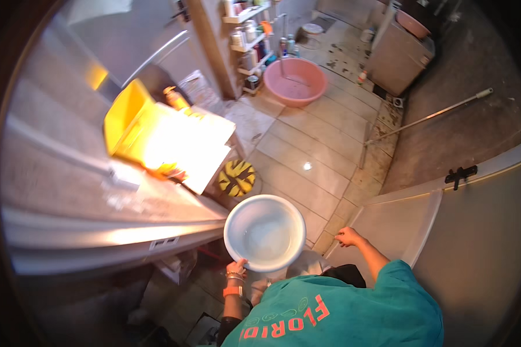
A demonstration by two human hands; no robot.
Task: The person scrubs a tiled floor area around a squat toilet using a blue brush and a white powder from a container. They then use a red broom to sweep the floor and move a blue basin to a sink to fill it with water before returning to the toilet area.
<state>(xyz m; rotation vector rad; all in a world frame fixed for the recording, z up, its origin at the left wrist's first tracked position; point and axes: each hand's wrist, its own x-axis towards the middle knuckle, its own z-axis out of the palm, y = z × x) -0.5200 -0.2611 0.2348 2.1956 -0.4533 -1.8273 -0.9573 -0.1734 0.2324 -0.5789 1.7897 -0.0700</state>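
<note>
My left hand (237, 269), with bracelets and an orange watch at the wrist, grips the rim of a round white plastic basin (265, 234). The thumb lies over the rim's near left side, and the basin is held in front of my body with its pale inside facing up. Off to the right, my right hand (348, 237) is apart from the basin and holds nothing, its fingers loosely bent. It is nearest to the lower part of a light door panel (386, 225).
A round yellow-and-black stool seat (237, 178) stands beyond the basin, beside a brightly lit table with a yellow bin (130, 121). Farther off are a pink tub (295, 82), a shelf of bottles (249, 39) and a washing machine (399, 58). A long-handled squeegee (430, 116) leans at right.
</note>
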